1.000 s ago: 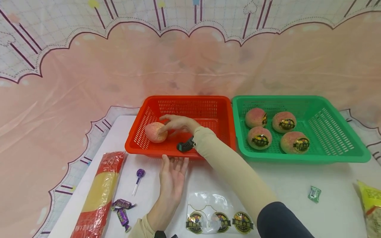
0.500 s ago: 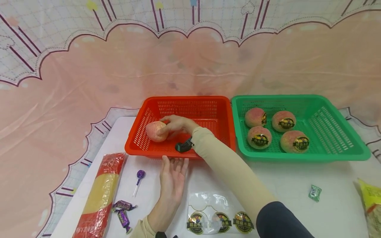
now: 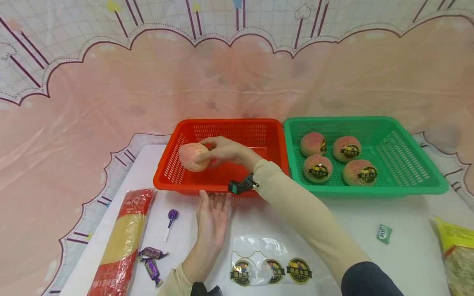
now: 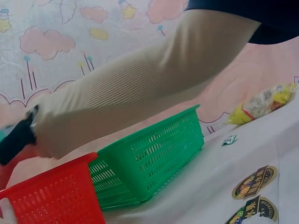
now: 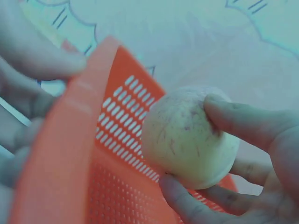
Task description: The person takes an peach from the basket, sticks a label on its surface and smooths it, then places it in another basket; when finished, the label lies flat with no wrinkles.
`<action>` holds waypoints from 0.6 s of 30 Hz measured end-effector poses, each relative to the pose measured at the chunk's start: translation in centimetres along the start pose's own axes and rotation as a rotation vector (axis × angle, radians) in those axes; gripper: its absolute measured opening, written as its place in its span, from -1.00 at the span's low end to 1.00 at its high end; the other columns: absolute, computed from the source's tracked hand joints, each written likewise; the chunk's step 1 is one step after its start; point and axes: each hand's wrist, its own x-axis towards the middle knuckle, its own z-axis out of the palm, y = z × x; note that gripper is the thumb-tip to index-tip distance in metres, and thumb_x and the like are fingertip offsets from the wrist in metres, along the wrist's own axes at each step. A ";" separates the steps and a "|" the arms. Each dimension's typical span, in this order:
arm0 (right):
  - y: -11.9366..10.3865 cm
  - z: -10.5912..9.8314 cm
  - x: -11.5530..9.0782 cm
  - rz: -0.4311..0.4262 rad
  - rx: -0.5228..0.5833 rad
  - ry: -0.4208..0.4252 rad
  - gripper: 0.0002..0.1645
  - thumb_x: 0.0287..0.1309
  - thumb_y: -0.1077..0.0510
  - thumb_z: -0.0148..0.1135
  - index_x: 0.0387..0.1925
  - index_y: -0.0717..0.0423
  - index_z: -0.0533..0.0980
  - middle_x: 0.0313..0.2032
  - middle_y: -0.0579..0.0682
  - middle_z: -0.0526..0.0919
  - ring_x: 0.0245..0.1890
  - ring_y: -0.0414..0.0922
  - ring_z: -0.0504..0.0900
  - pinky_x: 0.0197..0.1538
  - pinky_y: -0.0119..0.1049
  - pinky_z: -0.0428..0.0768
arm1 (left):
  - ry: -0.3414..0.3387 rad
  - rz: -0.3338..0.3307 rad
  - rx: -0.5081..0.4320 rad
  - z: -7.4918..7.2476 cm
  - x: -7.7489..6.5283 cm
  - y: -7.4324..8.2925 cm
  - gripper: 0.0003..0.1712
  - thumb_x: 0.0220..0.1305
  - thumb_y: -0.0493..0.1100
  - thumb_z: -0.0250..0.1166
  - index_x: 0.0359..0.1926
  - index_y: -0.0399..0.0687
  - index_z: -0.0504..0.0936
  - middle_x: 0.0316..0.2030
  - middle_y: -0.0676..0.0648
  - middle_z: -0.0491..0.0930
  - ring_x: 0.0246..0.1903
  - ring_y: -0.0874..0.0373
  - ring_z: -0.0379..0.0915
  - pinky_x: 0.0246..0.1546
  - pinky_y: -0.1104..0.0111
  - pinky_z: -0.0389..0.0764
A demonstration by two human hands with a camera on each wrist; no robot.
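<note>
In the head view my right hand (image 3: 226, 153) holds a pinkish-yellow peach (image 3: 192, 157) over the left part of the red basket (image 3: 222, 187). Thumb and fingers wrap the near side of the peach (image 5: 187, 140) in the right wrist view, and no label shows on it there. My left hand (image 3: 212, 220) lies palm up at the front of the red basket, its fairly straight fingers touching the outer wall just under the rim. In the green basket (image 3: 407, 189), several peaches (image 3: 318, 168) carry black-and-gold stickers.
A transparent sheet of round stickers (image 3: 272, 269) lies near the front. To the left are a red-and-yellow packet (image 3: 122, 242), a purple lollipop (image 3: 172, 214) and purple-wrapped candies (image 3: 152, 267). A green candy (image 3: 384, 234) and a yellow bag (image 3: 459, 255) lie to the right.
My right hand has closed more firmly round the peach and raised it from the red basket's floor. The left hand stays at the basket's front; the view has shifted slightly.
</note>
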 end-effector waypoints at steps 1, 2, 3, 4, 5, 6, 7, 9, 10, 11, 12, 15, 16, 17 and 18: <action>0.0 -0.1 -0.5 -0.016 -0.003 0.007 -0.23 -0.12 0.06 0.34 0.18 -0.06 0.26 0.03 -0.02 0.42 -0.05 -0.10 0.50 -0.05 -0.15 0.55 | -0.001 0.001 -0.005 0.0 0.0 0.0 -0.52 0.27 0.15 -0.14 0.09 -0.01 0.15 -0.26 0.06 0.27 -0.13 0.19 0.32 0.10 0.34 0.40; -0.1 -0.3 -1.1 -0.032 -0.009 0.016 -0.24 -0.12 0.05 0.34 0.18 -0.07 0.27 0.04 -0.03 0.42 -0.04 -0.11 0.49 -0.06 -0.17 0.55 | -0.002 0.000 -0.005 0.0 0.0 0.0 -0.54 0.27 0.15 -0.15 0.07 0.00 0.16 -0.27 0.05 0.27 -0.14 0.19 0.32 0.10 0.34 0.40; 0.0 -0.5 -1.6 -0.047 -0.012 0.025 -0.25 -0.11 0.04 0.34 0.17 -0.08 0.28 0.05 -0.04 0.41 -0.03 -0.11 0.49 -0.06 -0.19 0.56 | -0.003 -0.001 -0.004 0.0 0.0 0.0 -0.56 0.27 0.14 -0.15 0.04 0.00 0.17 -0.28 0.05 0.27 -0.14 0.19 0.32 0.10 0.33 0.41; 0.1 -0.6 -2.1 -0.061 -0.001 0.035 -0.26 -0.11 0.04 0.34 0.17 -0.08 0.28 0.05 -0.04 0.40 -0.02 -0.11 0.48 -0.07 -0.20 0.56 | -0.001 -0.003 0.000 0.0 0.0 0.0 -0.56 0.27 0.15 -0.14 0.04 0.01 0.17 -0.28 0.06 0.27 -0.14 0.20 0.32 0.10 0.33 0.40; 0.2 -0.8 -2.7 -0.075 0.009 0.047 -0.27 -0.11 0.04 0.34 0.16 -0.09 0.29 0.05 -0.05 0.40 -0.02 -0.12 0.48 -0.07 -0.21 0.56 | 0.000 -0.006 0.001 0.0 0.0 0.0 -0.56 0.27 0.15 -0.14 0.03 0.02 0.17 -0.27 0.06 0.26 -0.14 0.19 0.32 0.10 0.33 0.40; 0.3 -1.0 -3.2 -0.091 0.026 0.057 -0.27 -0.11 0.04 0.34 0.16 -0.09 0.29 0.06 -0.05 0.38 -0.01 -0.11 0.48 -0.07 -0.20 0.56 | 0.004 -0.008 -0.001 -0.1 0.0 0.0 -0.56 0.26 0.16 -0.13 0.02 0.02 0.18 -0.27 0.06 0.27 -0.13 0.19 0.32 0.10 0.32 0.40; 0.5 -1.1 -3.8 -0.106 0.040 0.070 -0.27 -0.12 0.04 0.34 0.15 -0.09 0.29 0.06 -0.05 0.38 0.00 -0.11 0.47 -0.07 -0.21 0.56 | 0.007 -0.010 -0.005 -0.1 0.0 0.0 -0.55 0.25 0.16 -0.11 0.03 0.02 0.18 -0.27 0.06 0.26 -0.13 0.19 0.32 0.10 0.32 0.40; 0.7 -1.5 -4.9 -0.136 0.073 0.092 -0.27 -0.13 0.04 0.35 0.15 -0.09 0.29 0.06 -0.04 0.37 0.01 -0.09 0.46 -0.07 -0.20 0.56 | 0.006 -0.011 -0.009 -0.1 0.0 0.0 -0.53 0.24 0.16 -0.08 0.06 0.02 0.18 -0.27 0.06 0.26 -0.12 0.19 0.31 0.11 0.31 0.40; 0.8 -1.7 -5.5 -0.152 0.093 0.102 -0.26 -0.13 0.05 0.36 0.15 -0.08 0.29 0.06 -0.04 0.37 0.02 -0.08 0.46 -0.06 -0.18 0.56 | 0.005 -0.010 -0.012 -0.2 0.0 0.0 -0.51 0.23 0.17 -0.07 0.07 0.02 0.17 -0.26 0.06 0.25 -0.12 0.18 0.31 0.11 0.30 0.39; 0.9 -1.9 -6.1 -0.165 0.101 0.112 -0.26 -0.13 0.04 0.36 0.15 -0.09 0.29 0.07 -0.05 0.37 0.02 -0.08 0.45 -0.05 -0.17 0.55 | 0.005 -0.008 -0.015 -0.2 0.0 0.0 -0.52 0.22 0.16 -0.06 0.05 0.03 0.19 -0.27 0.06 0.25 -0.12 0.18 0.31 0.11 0.30 0.39; 1.0 -2.1 -6.7 -0.175 0.108 0.125 -0.26 -0.14 0.03 0.36 0.14 -0.10 0.29 0.07 -0.05 0.36 0.02 -0.08 0.45 -0.05 -0.16 0.55 | 0.006 -0.006 -0.021 -0.2 0.0 0.0 -0.53 0.22 0.16 -0.05 0.03 0.03 0.21 -0.27 0.06 0.26 -0.12 0.18 0.31 0.11 0.29 0.40; 1.4 -2.7 -8.7 -0.172 0.094 0.179 -0.25 -0.18 -0.04 0.37 0.13 -0.20 0.30 0.07 -0.10 0.38 0.03 -0.10 0.45 -0.05 -0.17 0.55 | -0.001 0.001 -0.024 -0.2 0.0 0.1 -0.59 0.21 0.16 -0.04 -0.04 0.04 0.24 -0.28 0.05 0.25 -0.12 0.18 0.31 0.11 0.29 0.39; 1.5 -2.8 -9.3 -0.166 0.083 0.200 -0.25 -0.19 -0.07 0.37 0.12 -0.24 0.29 0.08 -0.12 0.37 0.03 -0.11 0.44 -0.05 -0.18 0.55 | -0.001 0.002 -0.027 -0.2 0.0 0.1 -0.61 0.21 0.16 -0.04 -0.08 0.04 0.25 -0.28 0.05 0.25 -0.13 0.18 0.31 0.11 0.29 0.39; 1.7 -3.0 -10.0 -0.158 0.068 0.221 -0.25 -0.20 -0.10 0.37 0.12 -0.29 0.30 0.08 -0.15 0.37 0.04 -0.12 0.43 -0.05 -0.19 0.55 | 0.001 0.004 -0.033 -0.1 0.0 0.1 -0.64 0.21 0.16 -0.04 -0.13 0.05 0.27 -0.29 0.05 0.26 -0.13 0.17 0.31 0.11 0.29 0.40; 1.9 -3.1 -10.7 -0.150 0.060 0.240 -0.25 -0.21 -0.12 0.37 0.11 -0.33 0.30 0.08 -0.17 0.37 0.05 -0.12 0.41 -0.05 -0.20 0.55 | 0.001 0.005 -0.032 -0.1 0.0 0.1 -0.65 0.21 0.16 -0.04 -0.14 0.05 0.26 -0.29 0.05 0.26 -0.14 0.17 0.31 0.11 0.29 0.40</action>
